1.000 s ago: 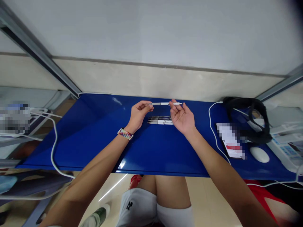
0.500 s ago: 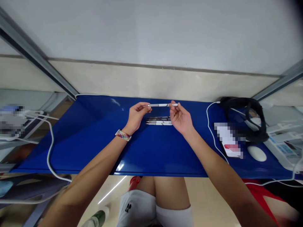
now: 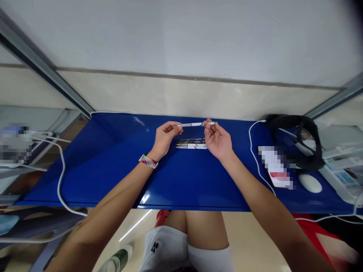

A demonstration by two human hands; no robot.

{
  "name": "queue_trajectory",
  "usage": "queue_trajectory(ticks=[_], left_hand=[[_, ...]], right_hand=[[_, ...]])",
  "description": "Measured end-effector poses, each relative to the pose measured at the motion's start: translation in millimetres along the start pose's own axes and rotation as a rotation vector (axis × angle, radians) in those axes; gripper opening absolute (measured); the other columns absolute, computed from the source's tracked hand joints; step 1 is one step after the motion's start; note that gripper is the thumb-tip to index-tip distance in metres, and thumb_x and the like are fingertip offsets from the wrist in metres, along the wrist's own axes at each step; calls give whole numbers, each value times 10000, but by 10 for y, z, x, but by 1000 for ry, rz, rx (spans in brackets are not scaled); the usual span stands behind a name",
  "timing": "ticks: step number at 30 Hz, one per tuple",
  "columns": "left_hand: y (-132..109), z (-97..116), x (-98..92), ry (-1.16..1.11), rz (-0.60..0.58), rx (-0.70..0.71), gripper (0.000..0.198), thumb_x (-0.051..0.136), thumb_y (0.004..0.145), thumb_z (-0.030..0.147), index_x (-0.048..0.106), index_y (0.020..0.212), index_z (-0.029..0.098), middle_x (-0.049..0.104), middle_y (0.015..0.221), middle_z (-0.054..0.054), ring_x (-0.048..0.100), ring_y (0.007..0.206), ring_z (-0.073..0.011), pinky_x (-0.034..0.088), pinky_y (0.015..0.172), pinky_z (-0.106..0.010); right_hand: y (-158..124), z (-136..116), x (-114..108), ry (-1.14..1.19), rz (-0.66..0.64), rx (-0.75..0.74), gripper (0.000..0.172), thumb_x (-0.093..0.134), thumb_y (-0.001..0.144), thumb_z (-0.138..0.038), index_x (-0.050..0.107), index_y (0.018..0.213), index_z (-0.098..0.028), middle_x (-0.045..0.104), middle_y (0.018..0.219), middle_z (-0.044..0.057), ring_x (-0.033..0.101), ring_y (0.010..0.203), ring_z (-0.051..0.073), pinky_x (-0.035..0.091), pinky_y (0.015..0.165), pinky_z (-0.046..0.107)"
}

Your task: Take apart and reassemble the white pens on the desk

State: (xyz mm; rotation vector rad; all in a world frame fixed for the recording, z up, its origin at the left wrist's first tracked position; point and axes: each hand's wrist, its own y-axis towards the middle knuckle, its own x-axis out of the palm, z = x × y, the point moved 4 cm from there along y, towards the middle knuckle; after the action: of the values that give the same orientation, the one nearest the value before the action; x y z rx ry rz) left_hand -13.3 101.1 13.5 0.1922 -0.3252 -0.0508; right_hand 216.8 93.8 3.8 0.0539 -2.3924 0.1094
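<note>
A white and grey pen (image 3: 192, 124) is held level above the far part of the blue table (image 3: 181, 177). My left hand (image 3: 166, 138) pinches its left end between thumb and fingers. At the other end, the fingers of my right hand (image 3: 218, 139) are closed round the pen, with a short white part showing past the fingertips. Several pens (image 3: 191, 146) lie side by side on the table just below the held one, their right ends partly hidden by my right hand.
On the right side are a black headset strap (image 3: 312, 151), a phone (image 3: 275, 168), a white mouse (image 3: 310, 183), a white box (image 3: 344, 175) and a white cable (image 3: 255, 155). Another cable (image 3: 61, 173) crosses the table's left edge. A wall stands behind.
The held pen has tilted slightly, its right end a little higher. My right hand has shifted slightly to the right, and the whole view has moved a little.
</note>
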Motion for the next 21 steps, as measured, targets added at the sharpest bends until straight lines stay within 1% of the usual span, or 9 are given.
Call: queue_trajectory(ticks=[2, 4, 6, 8, 10, 11, 14, 17, 21], left_hand=[[1, 1, 4, 12, -8, 7, 258, 951, 801, 342, 835, 969, 185, 778, 817, -33, 720, 774, -153, 591, 817, -321], [7, -1, -8, 24, -3, 13, 252, 945, 806, 339, 834, 974, 188, 779, 826, -36, 719, 782, -155, 592, 824, -326], [17, -1, -33, 30, 11, 23, 247, 938, 810, 334, 832, 980, 190, 777, 828, -35, 716, 785, -154, 592, 826, -324], [27, 2, -62, 49, 19, 39, 250, 933, 811, 331, 826, 993, 197, 771, 829, -31, 716, 795, -158, 592, 810, -320], [34, 5, -79, 99, 7, 55, 253, 928, 814, 327, 817, 1006, 206, 764, 836, -30, 720, 813, -169, 589, 782, -316], [34, 7, -80, 129, -8, 64, 252, 925, 818, 327, 812, 1010, 209, 763, 841, -32, 721, 817, -175, 585, 770, -317], [18, 14, -61, 231, -66, 86, 255, 918, 835, 335, 810, 1032, 214, 769, 868, -41, 712, 811, -186, 564, 766, -326], [-16, 41, -45, 404, -95, 146, 227, 889, 881, 363, 839, 1057, 229, 787, 945, -59, 697, 839, -204, 539, 815, -350], [-44, 65, -40, 721, -142, 280, 83, 816, 932, 317, 862, 983, 271, 803, 964, -65, 671, 905, -255, 493, 897, -403]], right_hand=[[-18, -38, 19, -43, -3, -10, 230, 684, 1003, -389, 763, 1175, -259, 851, 1207, 63, 780, 1289, 239, 696, 1075, 388], [-44, -71, 53, -88, -14, -15, 322, 659, 1021, -472, 765, 1218, -241, 845, 1207, 84, 792, 1248, 250, 696, 1061, 394], [-66, -90, 87, -167, -45, -20, 412, 683, 1004, -544, 771, 1255, -229, 846, 1146, 91, 818, 1113, 258, 708, 1008, 415], [-75, -121, 84, -320, -49, -86, 400, 782, 945, -521, 787, 1241, -252, 836, 1014, 59, 807, 917, 241, 715, 912, 428], [-70, -179, 42, -550, -21, -216, 327, 858, 888, -454, 816, 1164, -284, 806, 918, 27, 759, 806, 229, 694, 852, 440], [-66, -217, 16, -685, -3, -292, 273, 861, 886, -445, 832, 1111, -293, 798, 911, 28, 747, 812, 237, 678, 861, 453], [-56, -303, -21, -1061, -74, -479, 183, 814, 923, -414, 866, 1064, -308, 815, 1128, 67, 742, 1041, 306, 604, 1020, 522], [-46, -323, -47, -1302, -175, -526, 181, 735, 986, -367, 871, 1097, -325, 821, 1111, 72, 714, 1106, 335, 547, 1080, 568], [-38, -298, -76, -1426, -225, -546, 217, 698, 1004, -337, 873, 1129, -310, 823, 1114, 91, 697, 1116, 349, 528, 1079, 585]])
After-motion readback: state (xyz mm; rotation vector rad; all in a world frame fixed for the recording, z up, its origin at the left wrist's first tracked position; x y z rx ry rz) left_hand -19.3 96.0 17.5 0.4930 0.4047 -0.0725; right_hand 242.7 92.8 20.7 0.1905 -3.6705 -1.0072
